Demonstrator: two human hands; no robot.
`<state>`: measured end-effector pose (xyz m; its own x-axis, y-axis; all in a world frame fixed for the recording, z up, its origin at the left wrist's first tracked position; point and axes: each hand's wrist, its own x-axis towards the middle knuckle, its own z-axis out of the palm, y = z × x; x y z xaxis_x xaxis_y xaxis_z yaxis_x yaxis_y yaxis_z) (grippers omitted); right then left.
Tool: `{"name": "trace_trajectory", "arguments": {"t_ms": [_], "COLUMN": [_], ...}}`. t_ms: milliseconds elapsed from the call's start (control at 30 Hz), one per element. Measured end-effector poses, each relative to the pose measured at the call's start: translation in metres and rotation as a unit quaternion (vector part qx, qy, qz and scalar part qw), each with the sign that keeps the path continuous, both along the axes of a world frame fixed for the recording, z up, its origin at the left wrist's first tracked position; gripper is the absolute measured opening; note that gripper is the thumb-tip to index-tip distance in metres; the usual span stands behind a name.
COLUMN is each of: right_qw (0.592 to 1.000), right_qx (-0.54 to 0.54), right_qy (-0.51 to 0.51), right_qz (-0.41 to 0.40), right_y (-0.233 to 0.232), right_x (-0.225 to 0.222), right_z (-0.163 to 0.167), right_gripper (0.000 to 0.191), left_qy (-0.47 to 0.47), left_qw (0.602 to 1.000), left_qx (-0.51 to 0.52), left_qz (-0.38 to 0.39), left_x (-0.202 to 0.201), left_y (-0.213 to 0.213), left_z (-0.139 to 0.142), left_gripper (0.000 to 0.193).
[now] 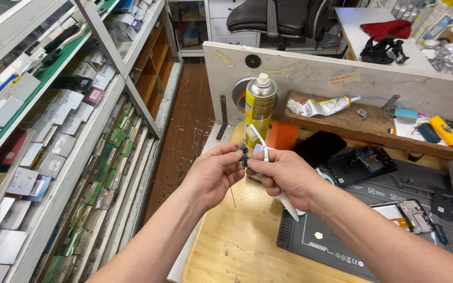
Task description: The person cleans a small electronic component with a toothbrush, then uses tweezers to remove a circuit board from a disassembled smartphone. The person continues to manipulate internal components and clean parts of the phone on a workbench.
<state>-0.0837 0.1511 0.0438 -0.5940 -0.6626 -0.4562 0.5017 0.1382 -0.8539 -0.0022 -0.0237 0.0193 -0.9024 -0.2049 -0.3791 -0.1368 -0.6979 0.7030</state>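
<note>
While left hand (213,175) pinches small board (244,155) | right hand (284,175) grips toothbrush (258,137)

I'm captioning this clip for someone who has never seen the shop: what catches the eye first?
Mid-frame, the left hand and right hand pinch a small dark part, the right also gripping a white toothbrush. Behind them a yellow spray can stands on the wooden bench; shelves of small boxes fill the left.
</note>
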Motion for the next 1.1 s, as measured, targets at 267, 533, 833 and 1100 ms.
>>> {"name": "trace_trajectory", "arguments": {"t_ms": [267, 533, 833, 1100], "right_qw": [0.999, 0.996, 0.986, 0.968], "right_qx": [-0.007, -0.04, 0.008, 0.194], "right_qy": [-0.04, -0.055, 0.129, 0.125], "right_qz": [-0.02, -0.059, -0.109, 0.1], "right_y": [0.033, 0.04, 0.031, 0.022], "right_x": [-0.013, -0.002, 0.007, 0.001], "right_z": [0.001, -0.008, -0.012, 0.005], "right_gripper": [0.01, 0.012, 0.013, 0.012], "left_qy": [-0.016, -0.019, -0.051, -0.102], "left_qw": [1.0, 0.999, 0.976, 0.98], "left_qx": [-0.012, -0.02, -0.18, -0.069], "left_qz": [-0.022, 0.023, 0.114, 0.157], "left_x": [-0.012, -0.009, -0.011, 0.014], "left_y": [0.032, 0.045, 0.049, 0.015], "left_z": [0.01, 0.007, -0.004, 0.005], "left_gripper": [0.026, 0.024, 0.017, 0.023]}}
